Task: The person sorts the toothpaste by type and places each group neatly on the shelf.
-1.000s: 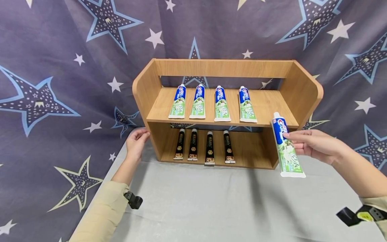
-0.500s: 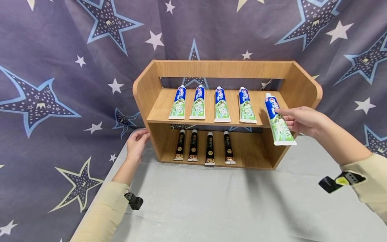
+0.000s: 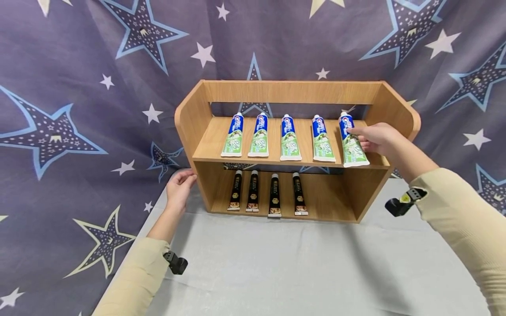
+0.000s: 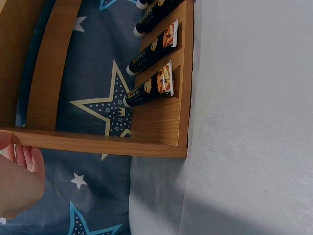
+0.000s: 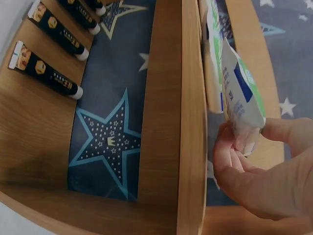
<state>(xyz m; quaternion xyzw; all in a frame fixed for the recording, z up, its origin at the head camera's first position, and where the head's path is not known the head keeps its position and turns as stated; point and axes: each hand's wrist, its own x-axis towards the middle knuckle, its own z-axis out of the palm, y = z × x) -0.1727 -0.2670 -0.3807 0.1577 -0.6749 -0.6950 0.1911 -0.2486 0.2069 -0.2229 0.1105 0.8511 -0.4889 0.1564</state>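
My right hand (image 3: 375, 137) pinches a blue-and-green toothpaste tube (image 3: 352, 147) between thumb and fingers, over the right end of the upper shelf. In the right wrist view the tube (image 5: 239, 103) is tilted and shows its white back. Several matching toothpaste tubes (image 3: 290, 142) lie in a row to its left, caps to the rear. My left hand (image 3: 179, 188) holds the left side of the wooden rack (image 3: 203, 188); in the left wrist view the thumb lies at the panel's edge and the curled fingers (image 4: 34, 159) at its outer face.
Several black toothpaste tubes (image 3: 274, 195) lie on the lower shelf, left of its right-hand part. The rack stands on a grey cloth (image 3: 257, 263). A star-patterned curtain (image 3: 284, 44) hangs behind it. The rack's right side panel (image 3: 397, 107) rises beside my right hand.
My right hand has carried the held toothpaste tube from in front of the rack's right side, up and left over the upper shelf. My left hand has stayed at the side panel.
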